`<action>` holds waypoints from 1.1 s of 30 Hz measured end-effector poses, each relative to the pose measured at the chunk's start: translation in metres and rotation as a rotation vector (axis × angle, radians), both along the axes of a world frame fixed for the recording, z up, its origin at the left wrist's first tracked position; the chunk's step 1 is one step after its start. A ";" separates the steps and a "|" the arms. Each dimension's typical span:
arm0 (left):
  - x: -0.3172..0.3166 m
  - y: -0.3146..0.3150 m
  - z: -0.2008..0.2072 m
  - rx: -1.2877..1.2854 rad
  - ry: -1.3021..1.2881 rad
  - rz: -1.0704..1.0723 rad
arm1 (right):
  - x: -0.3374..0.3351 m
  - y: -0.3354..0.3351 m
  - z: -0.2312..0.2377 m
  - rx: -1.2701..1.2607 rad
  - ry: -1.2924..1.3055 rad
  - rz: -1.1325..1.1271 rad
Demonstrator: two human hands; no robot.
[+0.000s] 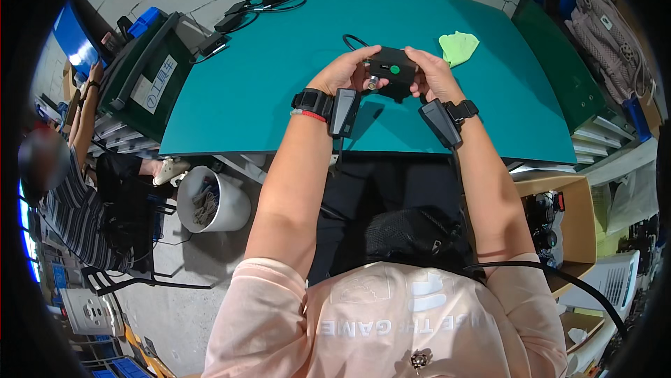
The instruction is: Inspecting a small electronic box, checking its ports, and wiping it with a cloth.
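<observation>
Between both hands I hold a small black box-shaped device (383,60) above the teal table mat. A round green sticker (395,69) and a small port show on the side facing me. My left hand (347,72) grips its left end, fingers curled under it beside a round metal connector (373,83). My right hand (435,72) closes on its right end, thumb along the upper edge. A black cable (354,40) loops out behind the left hand. The device's underside is mostly hidden.
A light-green cloth (458,48) lies right of my hands. Black power adapters with cables (241,14) sit at the far left of the table (279,112). A white bin (231,203) stands below left, near a seated person (77,203). A cardboard box (576,220) holds black items at right.
</observation>
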State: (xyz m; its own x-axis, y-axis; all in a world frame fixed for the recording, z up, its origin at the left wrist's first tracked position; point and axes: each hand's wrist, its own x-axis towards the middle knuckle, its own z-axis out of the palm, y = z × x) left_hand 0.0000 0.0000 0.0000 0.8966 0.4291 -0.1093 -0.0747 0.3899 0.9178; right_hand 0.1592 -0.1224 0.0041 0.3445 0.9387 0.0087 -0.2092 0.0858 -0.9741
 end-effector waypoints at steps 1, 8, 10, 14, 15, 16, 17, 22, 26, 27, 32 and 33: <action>-0.001 -0.001 0.002 0.005 0.013 0.000 | 0.001 -0.001 0.000 -0.036 0.003 0.005; -0.002 -0.014 0.008 -0.055 0.014 0.064 | 0.005 -0.001 -0.004 -0.088 0.020 0.003; -0.003 -0.016 0.011 -0.052 0.028 0.080 | 0.004 0.001 -0.005 -0.069 0.022 0.013; -0.002 -0.017 0.010 -0.052 0.018 0.103 | 0.004 0.001 -0.005 -0.037 0.015 -0.001; -0.002 -0.016 0.010 -0.053 0.032 0.109 | 0.004 0.001 -0.005 -0.035 0.020 0.015; -0.002 -0.015 0.009 -0.047 0.039 0.102 | 0.004 0.001 -0.005 -0.041 0.023 0.016; -0.002 -0.013 0.008 -0.035 0.017 0.077 | 0.004 0.001 -0.005 -0.035 0.024 0.010; -0.001 -0.002 0.000 0.000 0.010 0.006 | 0.002 0.004 -0.009 0.099 -0.051 -0.034; 0.001 -0.004 -0.004 0.064 -0.113 0.082 | -0.002 0.005 -0.011 0.223 -0.170 -0.117; 0.001 -0.003 -0.003 0.098 -0.156 0.095 | -0.002 0.005 -0.010 0.224 -0.169 -0.116; -0.005 -0.004 0.002 0.161 -0.199 0.121 | 0.000 0.002 -0.008 0.067 -0.288 0.086; -0.005 -0.005 0.003 0.160 -0.185 0.128 | 0.001 0.002 -0.008 0.057 -0.283 0.101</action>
State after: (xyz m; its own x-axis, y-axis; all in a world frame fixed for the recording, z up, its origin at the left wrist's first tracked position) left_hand -0.0051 -0.0053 0.0030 0.8323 0.5390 0.1295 -0.2862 0.2177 0.9331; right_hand 0.1599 -0.1206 -0.0036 0.2254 0.9635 0.1448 0.0594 0.1348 -0.9891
